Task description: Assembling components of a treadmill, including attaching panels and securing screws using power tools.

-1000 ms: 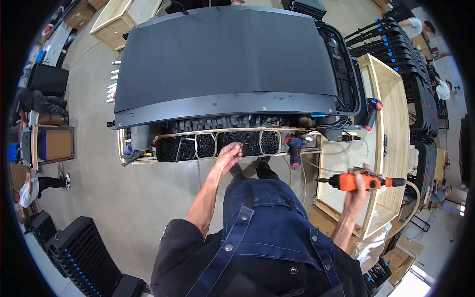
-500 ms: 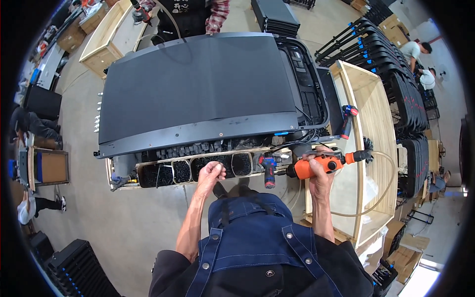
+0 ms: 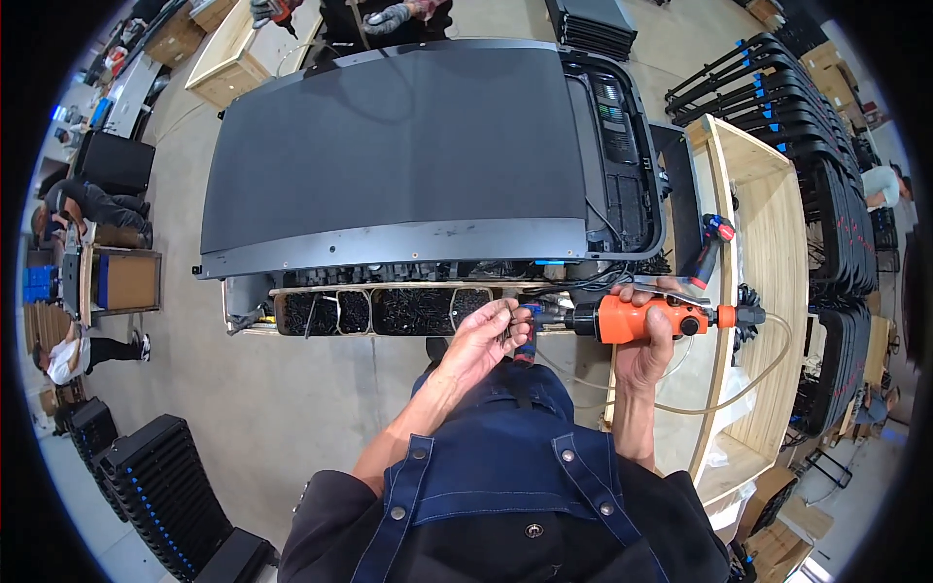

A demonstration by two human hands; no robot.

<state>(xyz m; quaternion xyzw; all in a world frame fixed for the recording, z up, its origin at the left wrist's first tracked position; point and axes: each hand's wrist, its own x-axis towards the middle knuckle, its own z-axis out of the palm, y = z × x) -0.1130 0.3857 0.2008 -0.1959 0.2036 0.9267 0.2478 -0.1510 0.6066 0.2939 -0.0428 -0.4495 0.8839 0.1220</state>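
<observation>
Holds an orange power tool [image 3: 630,321] in the right hand [image 3: 653,355], thumb and palm clamped around the body, fingers partly hidden behind it. Carries it roughly level ahead of the waist, black nose pointing toward the left hand [image 3: 478,340], rear end toward an open wooden box [image 3: 773,243] on the right. Shows a pale hose [image 3: 768,374] at the rear end, curving down and back across the box.

Has the left hand just beside the nose, thumb and fingertips drawn together. Cannot tell whether on a small part or on nothing; cannot tell either whether touching the tip of the tool.

Behind the left hand: a blue-and-red driver [image 3: 526,344], partly covered. To the left of it: a long wooden holder [image 3: 384,288], divided into compartments of small dark parts [image 3: 416,313], too fine to identify. Beyond the holder: a large dark grey panel [image 3: 389,155], lying broad face up. At the left wall of the wooden box: a second driver [image 3: 714,233], red and blue at the head.

Across the panel: a co-worker's gloved hand [image 3: 389,17], near the far edge. Upper right: a row of black frames [image 3: 768,97].
</observation>
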